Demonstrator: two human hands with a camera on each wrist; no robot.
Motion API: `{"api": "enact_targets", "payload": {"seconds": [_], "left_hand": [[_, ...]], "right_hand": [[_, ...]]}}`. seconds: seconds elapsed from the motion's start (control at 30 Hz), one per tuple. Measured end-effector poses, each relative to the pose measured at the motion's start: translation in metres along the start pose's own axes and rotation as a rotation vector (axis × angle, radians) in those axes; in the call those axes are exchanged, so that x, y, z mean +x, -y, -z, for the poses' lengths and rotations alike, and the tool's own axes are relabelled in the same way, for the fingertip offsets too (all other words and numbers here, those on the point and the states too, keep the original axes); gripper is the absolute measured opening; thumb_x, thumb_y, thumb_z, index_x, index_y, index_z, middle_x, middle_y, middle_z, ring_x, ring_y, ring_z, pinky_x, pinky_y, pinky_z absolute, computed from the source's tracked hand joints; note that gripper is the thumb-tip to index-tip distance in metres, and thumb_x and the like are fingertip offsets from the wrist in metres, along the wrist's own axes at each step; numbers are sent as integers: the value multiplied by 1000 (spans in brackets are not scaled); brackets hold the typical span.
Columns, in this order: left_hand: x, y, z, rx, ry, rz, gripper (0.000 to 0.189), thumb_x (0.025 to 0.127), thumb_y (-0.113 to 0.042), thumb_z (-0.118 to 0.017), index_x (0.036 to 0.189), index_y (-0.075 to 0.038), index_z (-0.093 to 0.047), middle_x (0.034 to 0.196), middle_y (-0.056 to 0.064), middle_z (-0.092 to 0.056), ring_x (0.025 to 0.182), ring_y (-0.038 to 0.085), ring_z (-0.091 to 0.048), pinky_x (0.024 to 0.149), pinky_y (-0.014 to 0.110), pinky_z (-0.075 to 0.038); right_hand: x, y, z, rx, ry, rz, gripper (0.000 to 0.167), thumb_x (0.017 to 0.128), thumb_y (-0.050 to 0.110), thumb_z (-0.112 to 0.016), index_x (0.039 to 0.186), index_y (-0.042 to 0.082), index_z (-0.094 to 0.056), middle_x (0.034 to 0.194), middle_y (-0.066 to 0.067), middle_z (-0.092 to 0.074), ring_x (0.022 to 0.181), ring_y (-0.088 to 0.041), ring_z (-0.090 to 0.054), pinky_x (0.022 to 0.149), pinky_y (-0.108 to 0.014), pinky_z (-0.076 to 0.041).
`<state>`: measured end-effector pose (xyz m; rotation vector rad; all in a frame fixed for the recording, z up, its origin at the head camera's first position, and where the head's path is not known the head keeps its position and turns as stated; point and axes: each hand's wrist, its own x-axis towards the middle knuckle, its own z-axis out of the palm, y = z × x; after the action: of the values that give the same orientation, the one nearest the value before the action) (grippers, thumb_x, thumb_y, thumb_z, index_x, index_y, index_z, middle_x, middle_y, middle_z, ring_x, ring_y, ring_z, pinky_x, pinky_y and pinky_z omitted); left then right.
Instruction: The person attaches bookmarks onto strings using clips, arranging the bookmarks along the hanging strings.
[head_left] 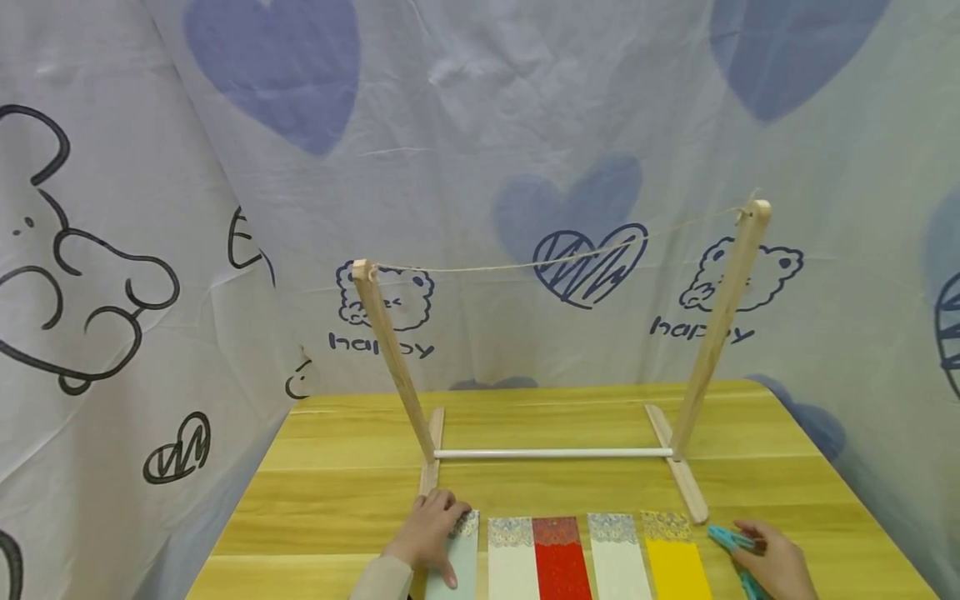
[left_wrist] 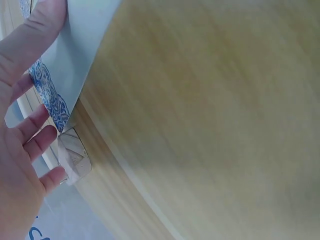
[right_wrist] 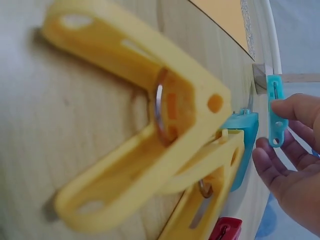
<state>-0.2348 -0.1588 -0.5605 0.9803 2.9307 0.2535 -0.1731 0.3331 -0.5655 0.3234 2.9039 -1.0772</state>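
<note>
My left hand (head_left: 431,533) lies spread over a pale blue strip (head_left: 463,558) with a lace-patterned top edge. In the left wrist view the thumb rests across this strip (left_wrist: 85,40), and the other fingers reach its patterned end, fairly straight. My right hand (head_left: 780,560) pinches a light blue clothespin (right_wrist: 276,112) between thumb and fingers, just above the table. Below it lies another blue clothespin (head_left: 752,586), partly behind yellow clothespins (right_wrist: 200,100) in the right wrist view.
White, red (head_left: 561,558), white and yellow (head_left: 677,567) strips lie side by side on the wooden table (head_left: 300,483). Behind them stands a wooden frame with two posts (head_left: 720,333), a string (head_left: 480,268) and a white crossbar (head_left: 555,454). A red clip (right_wrist: 227,229) lies near the yellow ones.
</note>
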Motion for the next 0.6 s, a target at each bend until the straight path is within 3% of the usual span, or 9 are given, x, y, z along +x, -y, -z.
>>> {"api": "enact_targets", "payload": {"seconds": [0.23, 0.43, 0.6], "left_hand": [[-1, 0, 0, 6, -15, 6, 102, 32, -55, -78, 122, -16, -51, 96, -4, -44, 90, 16, -39, 81, 41, -35], [-1, 0, -2, -90, -54, 11, 90, 40, -44, -80, 121, -17, -53, 98, -6, -45, 84, 14, -37, 75, 34, -35], [-1, -1, -2, -149, -78, 23, 80, 45, -33, -82, 119, -17, -57, 97, -6, -46, 82, 12, -37, 70, 30, -33]], "right_hand": [[-1, -2, -1, 69, -36, 14, 48, 75, 14, -69, 110, -14, -52, 94, -24, -59, 81, -32, -57, 67, -40, -49], [-5, -1, 3, 198, -23, -71, 62, 72, 26, -73, 113, -15, -50, 101, -27, -58, 80, -29, -59, 66, -36, -50], [-6, 2, 8, 248, 1, -129, 75, 67, 40, -75, 113, -15, -51, 96, -23, -60, 78, -26, -58, 66, -38, -49]]}}
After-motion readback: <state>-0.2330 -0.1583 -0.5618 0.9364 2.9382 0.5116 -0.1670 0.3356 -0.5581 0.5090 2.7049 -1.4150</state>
